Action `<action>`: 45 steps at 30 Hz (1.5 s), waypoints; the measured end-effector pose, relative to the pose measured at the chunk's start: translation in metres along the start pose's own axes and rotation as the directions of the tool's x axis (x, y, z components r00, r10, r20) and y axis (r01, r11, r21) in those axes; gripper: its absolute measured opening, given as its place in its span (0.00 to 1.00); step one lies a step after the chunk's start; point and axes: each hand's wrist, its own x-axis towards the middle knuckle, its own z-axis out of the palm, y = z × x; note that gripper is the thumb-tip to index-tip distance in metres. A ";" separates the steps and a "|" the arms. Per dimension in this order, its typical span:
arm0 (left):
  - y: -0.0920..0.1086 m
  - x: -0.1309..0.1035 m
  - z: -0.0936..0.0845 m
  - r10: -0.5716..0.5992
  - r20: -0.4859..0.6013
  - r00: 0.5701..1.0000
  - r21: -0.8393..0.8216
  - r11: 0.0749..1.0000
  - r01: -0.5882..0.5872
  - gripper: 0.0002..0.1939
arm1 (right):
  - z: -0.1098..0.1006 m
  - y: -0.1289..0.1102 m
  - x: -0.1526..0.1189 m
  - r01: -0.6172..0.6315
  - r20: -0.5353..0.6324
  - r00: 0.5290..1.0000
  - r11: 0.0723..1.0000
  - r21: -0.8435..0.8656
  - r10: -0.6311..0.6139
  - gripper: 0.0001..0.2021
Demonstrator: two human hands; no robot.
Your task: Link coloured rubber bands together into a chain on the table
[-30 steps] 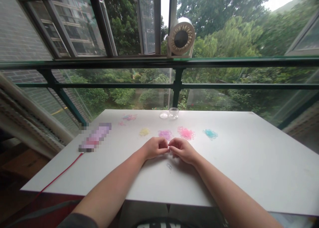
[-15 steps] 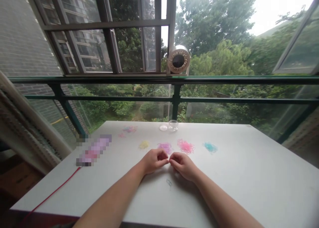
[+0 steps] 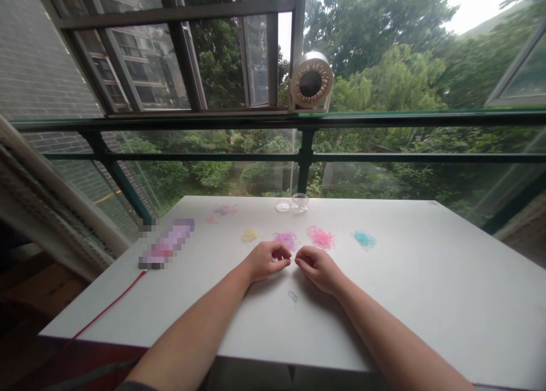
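Observation:
Just in front of the purple pile of small bands (image 3: 285,240), my left hand (image 3: 268,261) has its fingers curled, thumb and fingertips close together. My right hand (image 3: 318,268) is pinched facing it, a small gap between the two, beside the pink pile (image 3: 321,237). Whatever the fingertips hold is too small to make out. A small bluish linked piece (image 3: 293,296) lies on the white table (image 3: 409,300) below the hands. A yellow pile (image 3: 249,234) is to the left and a teal pile (image 3: 364,239) to the right.
A clear round container (image 3: 300,204) and a clear lid (image 3: 282,206) stand near the far edge. Mixed-colour bands (image 3: 224,209) lie at the back left. A blurred-out purple object (image 3: 168,244) with a red cable (image 3: 106,312) is on the left. A round fan (image 3: 311,83) stands beyond the railing.
The view has tilted down and shifted slightly. The fingertips of my two hands are a little farther apart than before.

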 end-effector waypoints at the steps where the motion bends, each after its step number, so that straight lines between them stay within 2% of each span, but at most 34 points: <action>1: 0.000 0.000 0.000 0.000 0.002 1.000 -0.004 1.000 0.000 0.08 | 0.000 0.000 0.000 0.000 -0.001 1.000 1.000 -0.004 0.000 0.04; 10: -0.001 0.001 0.000 0.002 -0.016 1.000 -0.024 1.000 -0.003 0.09 | -0.005 0.000 0.000 -0.014 -0.032 0.999 1.000 -0.006 0.014 0.03; 16: 0.000 0.001 -0.002 -0.004 -0.005 1.000 -0.005 1.000 0.003 0.08 | -0.003 0.004 -0.002 -0.034 0.036 0.999 0.999 0.033 0.033 0.03; 25: 0.002 0.001 0.002 0.008 0.024 1.000 -0.013 1.000 -0.007 0.07 | -0.004 0.002 -0.001 -0.007 0.031 0.999 1.000 -0.030 0.008 0.03; 30: -0.001 0.000 0.003 0.016 0.009 1.000 0.017 1.000 -0.016 0.07 | -0.007 0.004 -0.002 -0.045 -0.007 0.999 0.999 -0.030 0.045 0.03; 36: -0.001 -0.001 0.004 -0.030 0.071 0.997 -0.002 1.000 0.031 0.13 | -0.004 0.005 -0.004 -0.008 0.058 0.998 0.998 -0.061 0.011 0.05; 45: 0.001 0.000 0.008 -0.021 0.092 0.996 0.057 0.998 0.016 0.08 | -0.003 0.004 -0.005 0.028 0.116 0.993 0.992 -0.124 -0.014 0.04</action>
